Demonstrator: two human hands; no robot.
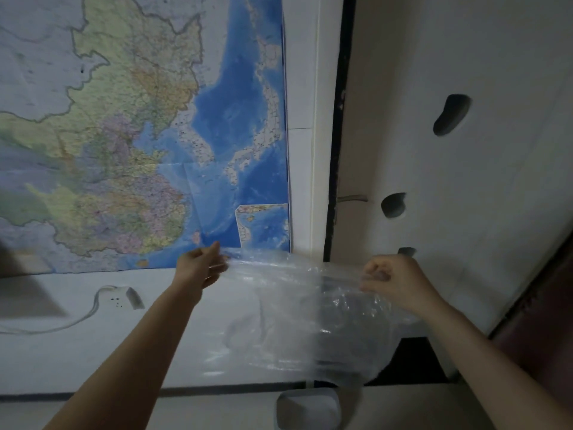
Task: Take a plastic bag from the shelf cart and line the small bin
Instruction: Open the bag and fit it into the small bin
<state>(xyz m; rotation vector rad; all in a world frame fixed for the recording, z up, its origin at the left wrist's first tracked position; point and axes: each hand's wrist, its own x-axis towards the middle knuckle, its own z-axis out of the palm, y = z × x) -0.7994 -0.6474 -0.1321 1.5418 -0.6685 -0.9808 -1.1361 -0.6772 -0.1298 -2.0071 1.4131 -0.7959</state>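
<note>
A clear, crinkled plastic bag [297, 305] hangs stretched between my two hands in front of the wall. My left hand [203, 265] pinches its upper left edge. The upper right edge is gripped in the closed fist of my right hand [390, 280]. The bag's body sags down below my hands, blurred. Directly beneath it, at the bottom of the view, stands the small white bin [307, 409], of which only the rim and upper part show. The shelf cart is out of view.
A large map [139, 135] covers the wall on the left. A wall socket with a white plug and cable [124, 299] sits below it. A white door with a handle [352, 198] and dark hooks [451, 114] stands on the right.
</note>
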